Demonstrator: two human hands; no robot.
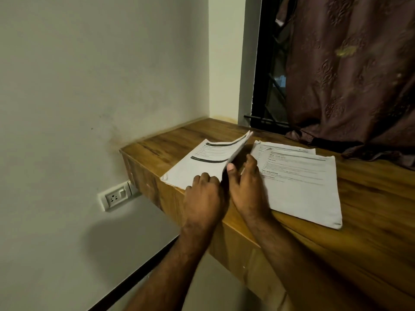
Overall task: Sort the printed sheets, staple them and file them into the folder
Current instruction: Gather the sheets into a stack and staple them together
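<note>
- The person is working at a wooden table [370,198] set against a wall, with two piles of printed sheets lying on it near the front edge.
- The left hand [203,194] is resting on the near corner of the left stack [202,162], its fingers curled down over the paper and seeming to be holding the pile in place.
- The right hand [244,182] is lifting the right edge of that stack's upper sheets, the thumb lying on the raised edge; the fingers behind are partly hidden, so whether they are pinching cannot be told for sure.
- The right pile [298,180] is lying flat just beside the right hand, with at least one sheet sticking out askew at the back.
- Risk: the left stack is sitting right at the table's corner, so a push while leafing could be sending sheets over the edge to the floor.
- Risk: several sheets are rising together, so a page could be getting sorted into the wrong set.
- Risk: the uneven right pile would likely be stapling crooked unless squared first.
- Containers: no folder and no stapler are showing anywhere in view, so nothing is being filed yet.
</note>
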